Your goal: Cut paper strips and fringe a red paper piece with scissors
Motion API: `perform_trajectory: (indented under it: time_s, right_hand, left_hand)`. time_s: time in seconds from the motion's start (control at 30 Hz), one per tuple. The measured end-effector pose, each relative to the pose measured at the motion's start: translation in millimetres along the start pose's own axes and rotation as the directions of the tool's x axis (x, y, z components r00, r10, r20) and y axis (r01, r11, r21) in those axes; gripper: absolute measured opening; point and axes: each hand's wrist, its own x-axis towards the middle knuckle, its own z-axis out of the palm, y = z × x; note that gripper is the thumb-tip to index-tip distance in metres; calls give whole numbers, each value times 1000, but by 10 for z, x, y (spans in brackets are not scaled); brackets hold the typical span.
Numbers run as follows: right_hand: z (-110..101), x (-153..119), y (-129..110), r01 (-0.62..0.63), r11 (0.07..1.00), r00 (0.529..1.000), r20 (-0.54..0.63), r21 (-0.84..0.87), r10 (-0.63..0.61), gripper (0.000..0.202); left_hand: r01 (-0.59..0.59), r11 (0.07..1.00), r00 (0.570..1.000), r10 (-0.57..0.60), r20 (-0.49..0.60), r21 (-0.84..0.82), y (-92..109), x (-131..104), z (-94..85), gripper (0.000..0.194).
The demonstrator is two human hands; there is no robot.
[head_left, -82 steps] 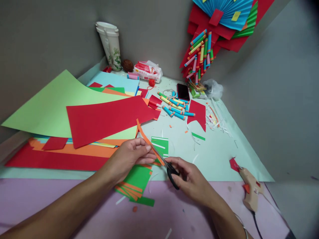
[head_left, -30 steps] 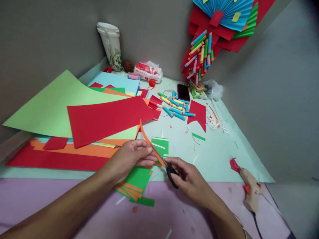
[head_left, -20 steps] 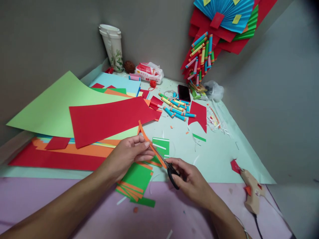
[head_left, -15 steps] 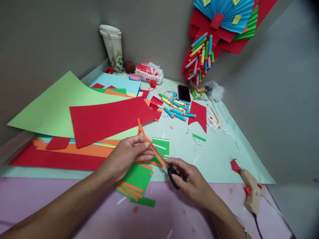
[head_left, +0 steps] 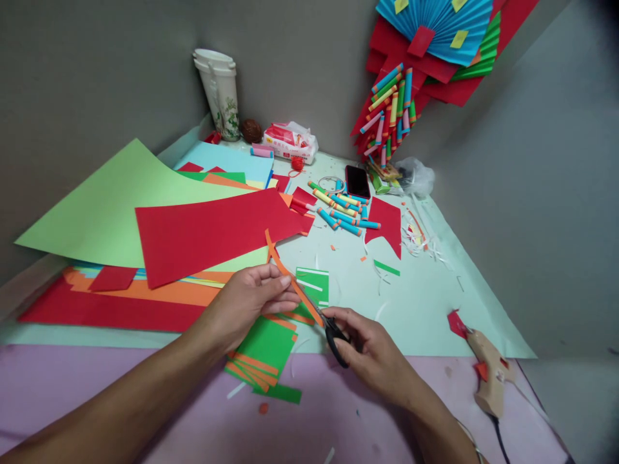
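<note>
My left hand [head_left: 264, 296] pinches a narrow orange paper strip [head_left: 277, 258] between thumb and fingers. The strip slants from upper left down to the scissors. My right hand [head_left: 365, 351] holds black-handled scissors [head_left: 334, 336], their blades lying along the strip's lower part and partly hidden by it. Below my left hand lies a green paper piece [head_left: 269, 345] with several thin orange strips [head_left: 256, 368] on it. Another green piece [head_left: 314, 283] with white strips lies just beyond my fingers.
Large red [head_left: 217, 232] and light green sheets [head_left: 106, 206] spread at the left. Small paper rolls [head_left: 338, 209], a phone [head_left: 357, 181] and a wipes pack [head_left: 290, 142] lie farther back. A glue gun [head_left: 488, 374] rests at the right, near a red paper piece.
The upper end of the orange strip has shifted very slightly left. Both hands and the scissors are almost where they were.
</note>
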Motion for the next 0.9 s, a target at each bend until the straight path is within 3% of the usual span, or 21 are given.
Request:
perform_trajectory:
  time_s: [0.9]
  right_hand:
    - [1, 2, -7, -12, 999, 1000, -7, -37, 11, 39]
  left_hand:
    - [54, 998, 999, -54, 0, 24, 14, -29, 49, 8]
